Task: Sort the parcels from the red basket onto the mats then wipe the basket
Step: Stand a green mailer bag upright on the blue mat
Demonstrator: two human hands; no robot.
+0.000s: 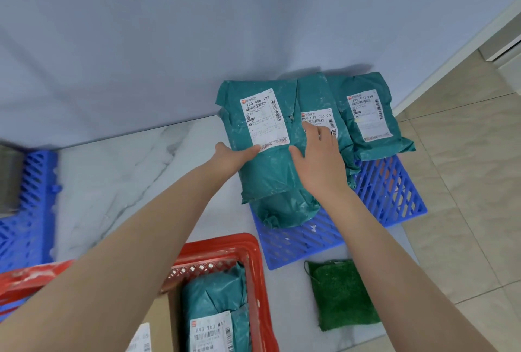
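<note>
Starting at the far left of the frame, a blue lattice left mat [31, 210] lies on the white marbled floor [112, 182], with a grey object [10, 179] on it, cut off by the edge. Along the bottom, left of centre, sits the red basket [225, 244]. Inside it are a cardboard box [162, 320] and, just to its right, a teal basket parcel [214, 295] with its white label facing up.

Above the basket, near the middle of the frame, the left hand [232, 157] grips the left edge of the front parcel [267, 176]. The thumb lies across the lower corner of the label and the fingers are hidden behind the bag. This teal parcel lies over a lower parcel [290, 210], whose crumpled end sticks out beneath it toward the bottom of the frame.

Just right of centre, the right hand [321, 162] lies flat with fingers nearly straight, clasping nothing. Its thumb rests on the front parcel's right side and its fingertips reach onto the label of the middle parcel [313, 98]. The front parcel thus sits between the two hands, touched by both. Further right, the right parcel [366, 83] overlaps the middle one. All of these are on the blue right mat [392, 191], their top ends against the pale blue wall [141, 55].

At the lower right, a green pad [341, 295] lies on the floor, just below the right mat and apart from the basket.
</note>
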